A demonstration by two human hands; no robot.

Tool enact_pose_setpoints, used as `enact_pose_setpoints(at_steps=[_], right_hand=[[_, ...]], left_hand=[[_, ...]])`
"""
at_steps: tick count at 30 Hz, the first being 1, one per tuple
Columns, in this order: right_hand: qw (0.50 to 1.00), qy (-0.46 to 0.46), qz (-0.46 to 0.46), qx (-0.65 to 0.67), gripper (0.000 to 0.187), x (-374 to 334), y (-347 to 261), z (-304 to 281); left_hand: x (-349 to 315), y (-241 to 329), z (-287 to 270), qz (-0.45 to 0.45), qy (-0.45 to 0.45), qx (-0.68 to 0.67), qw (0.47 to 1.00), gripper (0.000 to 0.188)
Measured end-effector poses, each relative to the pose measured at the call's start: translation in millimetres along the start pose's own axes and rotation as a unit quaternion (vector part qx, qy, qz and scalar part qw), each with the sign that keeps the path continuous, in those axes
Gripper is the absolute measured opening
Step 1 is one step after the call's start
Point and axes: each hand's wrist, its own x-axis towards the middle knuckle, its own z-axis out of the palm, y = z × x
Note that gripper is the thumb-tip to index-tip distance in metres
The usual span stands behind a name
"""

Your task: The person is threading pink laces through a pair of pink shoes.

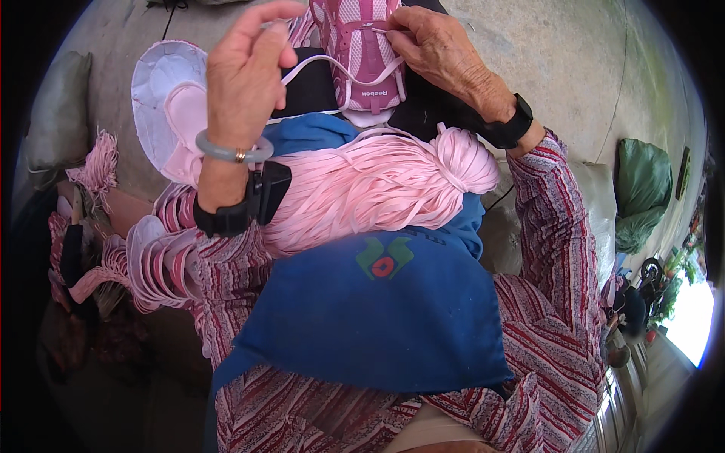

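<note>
A pink and white mesh shoe upper [368,64] lies over my dark-clad legs at the top middle. A pale pink shoelace [343,69] crosses its front in a slack loop. My right hand [442,53] is at the upper's right edge, thumb and forefinger pinched on the lace near an eyelet strap. Left of the upper, my left hand [249,72] is raised with curled fingers; the lace runs to it, and a bit of white shows by its thumb. On my lap, over a blue apron [377,317], rests a thick tied bundle of pink shoelaces [370,181].
More shoe uppers [170,106] with pale linings lie by my left arm, with a curved row of others [162,264] below. A loose bunch of pink laces [98,162] and a grey-green sack [60,109] are farther left. Green sacking [642,192] sits on the concrete floor at right.
</note>
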Motion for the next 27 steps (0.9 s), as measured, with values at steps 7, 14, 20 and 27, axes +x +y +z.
enact_pose_setpoints(at_steps=[7, 14, 20, 27], right_hand=[[0.997, -0.020, 0.058, 0.047, 0.021, -4, 8, 0], [0.996, -0.018, -0.044, -0.073, 0.018, -3, -1, -8], [0.993, -0.063, -0.063, -0.074, 0.015, 1, 3, -7], [0.976, -0.131, -0.137, -0.109, 0.012, 2, 7, -12]], left_hand=[[31, -46, 45, -0.045, -0.045, 0.200, 0.978, 0.027], [39, -64, 45, -0.111, -0.094, 0.073, 0.987, 0.027], [34, -60, 44, -0.107, -0.099, 0.106, 0.984, 0.025], [29, -75, 44, -0.102, -0.112, 0.076, 0.986, 0.027]])
